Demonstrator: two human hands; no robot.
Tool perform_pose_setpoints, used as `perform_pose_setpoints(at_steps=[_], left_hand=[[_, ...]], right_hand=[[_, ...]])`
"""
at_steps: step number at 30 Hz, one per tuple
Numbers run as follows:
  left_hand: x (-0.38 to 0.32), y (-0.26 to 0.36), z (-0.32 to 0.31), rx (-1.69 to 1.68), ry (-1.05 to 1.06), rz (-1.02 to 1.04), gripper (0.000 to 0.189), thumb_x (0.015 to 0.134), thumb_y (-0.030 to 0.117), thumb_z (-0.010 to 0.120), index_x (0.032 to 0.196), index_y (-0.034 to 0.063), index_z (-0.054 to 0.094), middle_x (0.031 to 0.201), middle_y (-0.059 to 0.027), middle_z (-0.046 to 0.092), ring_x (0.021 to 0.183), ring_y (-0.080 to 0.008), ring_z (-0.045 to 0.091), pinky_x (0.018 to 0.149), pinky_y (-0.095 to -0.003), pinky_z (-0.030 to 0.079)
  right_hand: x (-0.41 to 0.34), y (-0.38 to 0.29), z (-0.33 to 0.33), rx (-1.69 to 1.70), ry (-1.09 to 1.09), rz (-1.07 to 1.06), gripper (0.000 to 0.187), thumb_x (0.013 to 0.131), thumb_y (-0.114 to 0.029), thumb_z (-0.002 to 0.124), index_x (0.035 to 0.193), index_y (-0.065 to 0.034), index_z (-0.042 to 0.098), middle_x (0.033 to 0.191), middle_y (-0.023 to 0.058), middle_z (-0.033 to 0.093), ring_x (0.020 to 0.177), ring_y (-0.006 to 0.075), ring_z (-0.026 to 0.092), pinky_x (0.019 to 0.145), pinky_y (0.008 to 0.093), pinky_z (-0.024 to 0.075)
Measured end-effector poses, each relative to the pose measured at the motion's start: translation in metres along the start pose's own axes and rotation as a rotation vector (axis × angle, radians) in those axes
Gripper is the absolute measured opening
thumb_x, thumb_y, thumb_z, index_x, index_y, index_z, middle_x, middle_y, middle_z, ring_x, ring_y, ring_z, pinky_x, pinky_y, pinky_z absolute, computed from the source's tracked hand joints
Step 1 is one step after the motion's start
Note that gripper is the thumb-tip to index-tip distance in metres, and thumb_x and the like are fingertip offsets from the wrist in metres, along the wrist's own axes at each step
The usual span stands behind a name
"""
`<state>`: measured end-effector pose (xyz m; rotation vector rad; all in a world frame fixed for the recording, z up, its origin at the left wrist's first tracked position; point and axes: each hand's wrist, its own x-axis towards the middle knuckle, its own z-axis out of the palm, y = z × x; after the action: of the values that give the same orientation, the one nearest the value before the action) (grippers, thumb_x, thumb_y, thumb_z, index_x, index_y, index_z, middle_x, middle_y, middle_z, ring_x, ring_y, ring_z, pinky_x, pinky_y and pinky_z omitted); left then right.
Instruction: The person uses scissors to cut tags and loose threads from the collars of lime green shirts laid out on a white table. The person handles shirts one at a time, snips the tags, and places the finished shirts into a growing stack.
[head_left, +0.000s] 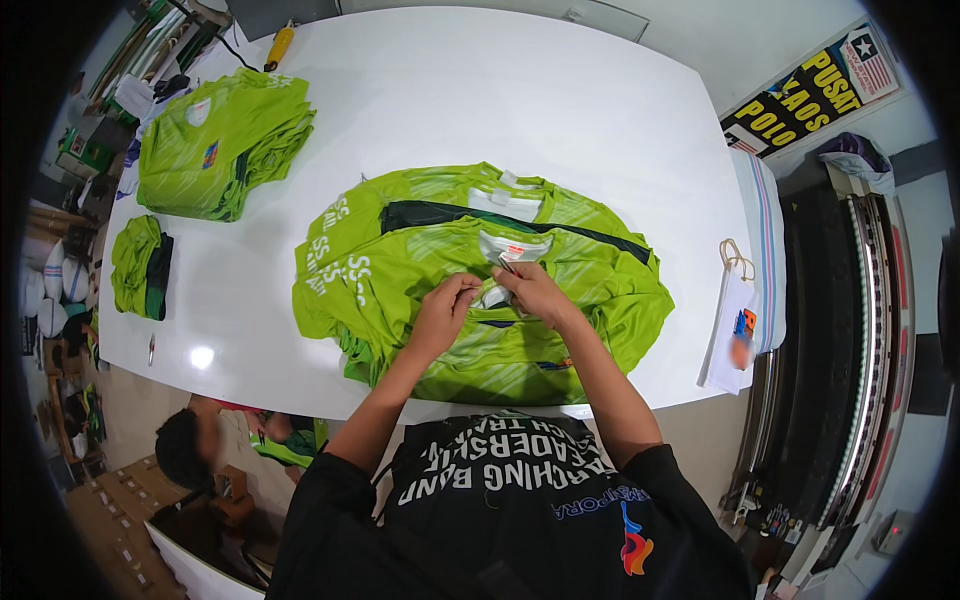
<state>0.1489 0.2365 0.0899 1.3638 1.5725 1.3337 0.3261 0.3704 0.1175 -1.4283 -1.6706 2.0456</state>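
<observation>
A pile of lime-green sports jerseys (360, 255) with dark green panels lies spread before me on the white table (517, 82). My left hand (448, 311) pinches a bit of the top jersey's fabric close to its neck opening. Beside it, my right hand (534, 292) is closed around a small tool, mostly hidden by the fingers; it looks like thread snips (507, 265). The fingertips of both hands are a short gap apart. Just beyond them shows a white inner neck with a red printed label (515, 253).
Stacked folded jerseys (225, 146) sit at the far left, with a smaller green bundle (139, 266) nearer. A small tool (152, 349) lies by the left edge, a yellow-handled tool (279, 49) at the back. Rightward is a white paper bag (726, 330). Another person (187, 446) is low left.
</observation>
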Motion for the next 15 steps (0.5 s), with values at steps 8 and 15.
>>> perform_pose_setpoints(at_steps=[8,15], left_hand=[[0.003,0.004,-0.001,0.026,-0.025,0.056,0.016,0.106,0.007,0.072,0.121,0.0025,0.076,0.106,-0.0161,0.078,0.089,-0.0305,0.077,0.079,-0.0368,0.059],[0.004,0.01,0.003,0.108,0.033,0.069,0.012,0.108,0.01,0.071,0.115,0.001,0.072,0.098,-0.0177,0.075,0.08,-0.0331,0.073,0.073,-0.0389,0.057]], right_hand=[[0.008,0.005,-0.003,0.03,-0.059,0.075,0.031,0.112,-0.036,0.07,0.104,-0.0063,0.068,0.067,-0.0041,0.049,0.052,0.0082,0.039,0.049,0.0313,0.0285],[0.008,0.002,-0.006,-0.047,-0.034,0.047,0.034,0.112,-0.037,0.069,0.106,-0.004,0.069,0.074,-0.0027,0.053,0.058,0.0092,0.045,0.052,0.0317,0.0348]])
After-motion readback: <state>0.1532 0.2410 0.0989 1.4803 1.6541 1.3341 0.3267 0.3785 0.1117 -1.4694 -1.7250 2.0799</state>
